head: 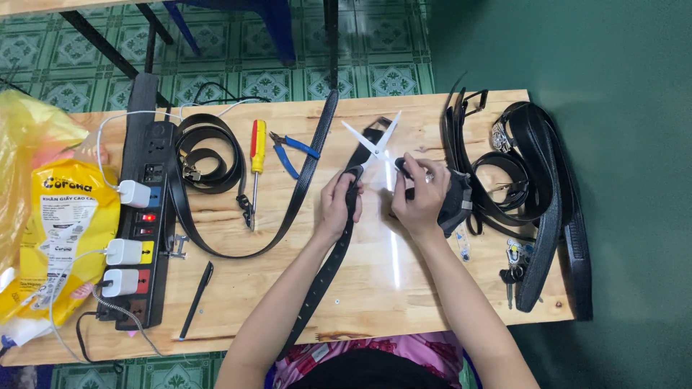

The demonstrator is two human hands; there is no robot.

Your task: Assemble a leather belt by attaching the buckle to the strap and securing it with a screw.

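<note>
A black belt (328, 266) is kept flat on the wooden table (375, 302), running twd the near edge, pinched by the closed left hand (337, 205) so its end meets the open scissors (375, 148), w/ handles gripped in the closed right hand (420, 198), nr a belt pile (530, 180).

Packaging at the table's left end
A yellow-and-white tissue packet (61, 230) lies beside the black power strip (144, 209), under a crumpled yellow plastic bag (29, 133).
</note>
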